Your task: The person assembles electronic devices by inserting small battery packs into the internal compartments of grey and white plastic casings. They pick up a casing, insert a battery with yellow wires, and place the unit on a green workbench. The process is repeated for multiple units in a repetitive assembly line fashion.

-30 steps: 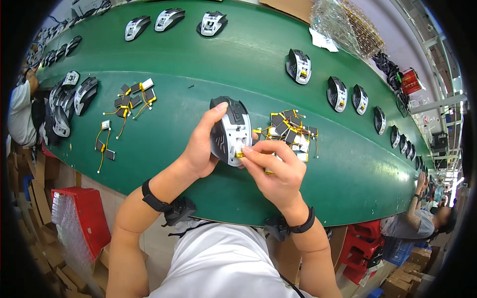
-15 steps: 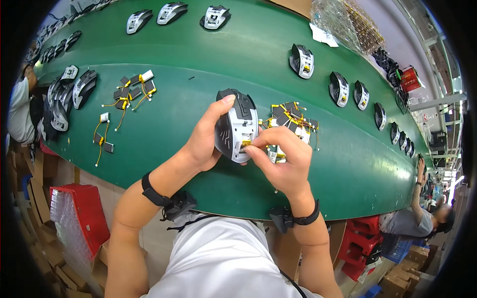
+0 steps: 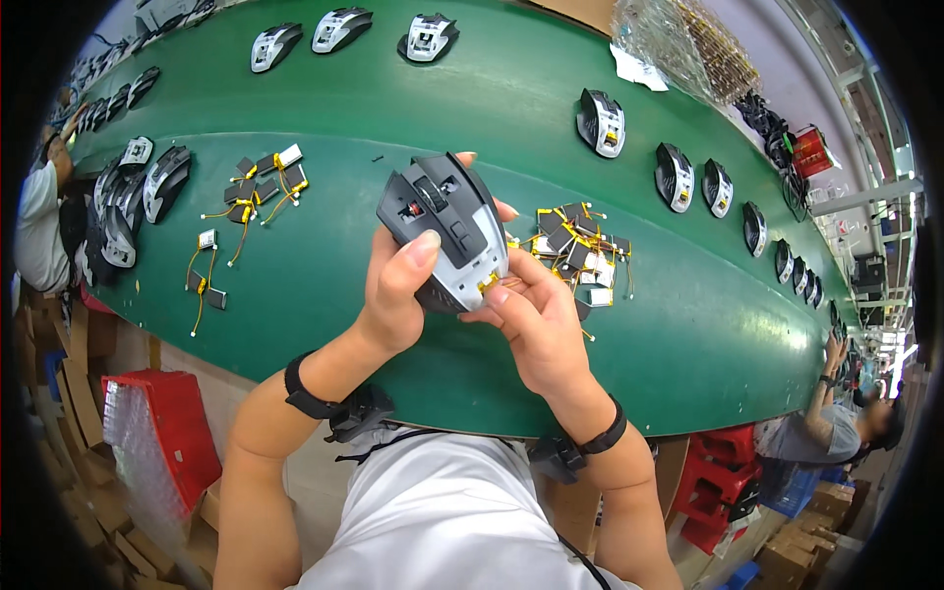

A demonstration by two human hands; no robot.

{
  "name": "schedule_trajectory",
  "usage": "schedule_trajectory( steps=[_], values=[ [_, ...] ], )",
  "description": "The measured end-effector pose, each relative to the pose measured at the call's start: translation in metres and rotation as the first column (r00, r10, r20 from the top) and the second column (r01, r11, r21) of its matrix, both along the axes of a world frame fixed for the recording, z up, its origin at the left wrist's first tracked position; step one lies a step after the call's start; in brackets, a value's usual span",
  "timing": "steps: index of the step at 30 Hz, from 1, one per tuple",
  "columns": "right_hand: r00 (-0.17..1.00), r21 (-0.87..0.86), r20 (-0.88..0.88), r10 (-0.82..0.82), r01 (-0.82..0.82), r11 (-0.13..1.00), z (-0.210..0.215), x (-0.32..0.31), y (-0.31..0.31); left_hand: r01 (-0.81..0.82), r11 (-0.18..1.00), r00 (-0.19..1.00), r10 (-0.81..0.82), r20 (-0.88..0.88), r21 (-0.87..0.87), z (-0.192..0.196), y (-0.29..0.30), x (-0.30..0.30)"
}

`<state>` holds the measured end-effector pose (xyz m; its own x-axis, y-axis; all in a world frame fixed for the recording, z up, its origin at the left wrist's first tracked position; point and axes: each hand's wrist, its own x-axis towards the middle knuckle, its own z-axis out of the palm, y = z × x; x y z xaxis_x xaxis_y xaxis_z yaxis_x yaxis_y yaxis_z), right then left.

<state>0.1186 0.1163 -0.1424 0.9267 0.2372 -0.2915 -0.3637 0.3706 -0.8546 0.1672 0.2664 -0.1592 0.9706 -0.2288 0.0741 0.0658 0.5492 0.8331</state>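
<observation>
My left hand (image 3: 393, 295) grips a black and silver computer mouse shell (image 3: 447, 226), lifted off the green belt (image 3: 413, 108) and tilted toward me. The thumb lies on its near side and the fingers wrap behind it. My right hand (image 3: 536, 329) holds the shell's lower right edge, fingertips pinching a small yellow-taped part (image 3: 489, 284) against it. Just right of my hands lies a pile of small flat battery packs with yellow wires (image 3: 575, 251).
More mouse shells sit along the belt: three at the top (image 3: 339, 29), a row curving down the right (image 3: 678, 177), a cluster at the left (image 3: 128, 202). Loose battery packs lie left of my hands (image 3: 261, 187). Other people work at both ends. A red crate (image 3: 167, 442) stands below.
Both hands lifted the mouse shell off the belt and raised it closer to the camera, tilting it. The right fingers stayed at its lower edge with the yellow part.
</observation>
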Motion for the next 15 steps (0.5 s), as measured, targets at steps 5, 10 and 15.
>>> schedule_trajectory(
  steps=[5, 10, 15],
  values=[
    [0.999, 0.080, -0.043, 0.024, -0.020, 0.997, -0.0042, -0.0009, -0.0050, 0.054, 0.999, 0.999, -0.054, -0.008, -0.007, -0.0002, 0.0006, -0.0034],
    [0.999, 0.079, -0.047, 0.028, -0.024, 0.997, -0.0041, -0.0006, -0.0047, 0.062, 0.998, 0.998, -0.061, -0.007, 0.002, -0.0039, 0.0027, -0.0010],
    [0.995, 0.129, -0.100, 0.011, 0.001, 0.992, -0.0030, -0.0004, -0.0048, 0.065, 0.998, 0.997, -0.066, 0.027, 0.025, -0.0065, 0.0019, -0.0024]
  ],
)
